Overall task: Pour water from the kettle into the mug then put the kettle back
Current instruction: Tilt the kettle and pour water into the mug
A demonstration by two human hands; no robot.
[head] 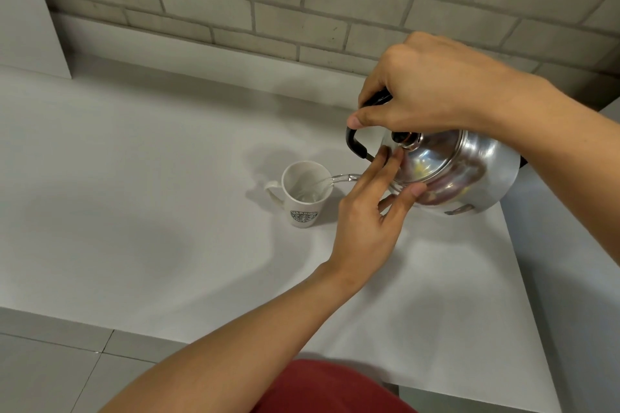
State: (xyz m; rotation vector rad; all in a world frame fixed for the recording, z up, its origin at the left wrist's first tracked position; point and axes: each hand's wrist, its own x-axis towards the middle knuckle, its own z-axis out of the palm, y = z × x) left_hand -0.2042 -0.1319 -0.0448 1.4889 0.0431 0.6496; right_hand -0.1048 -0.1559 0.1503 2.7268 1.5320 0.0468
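The right hand (432, 87) is closed around the black handle (355, 141) of the kettle (463, 171), holding it tipped toward the left above the pale grey desk (134, 211). The kettle is polished steel, round and squat, with a black knob (401, 137) on its lid. The left hand (369, 225) is open, its fingertips (396, 157) pressed against the lid by the knob. A clear stream of water (335, 179) arcs into the white mug (305, 198), which stands upright on the desk just left of the kettle, bearing a round green logo, handle pointing left.
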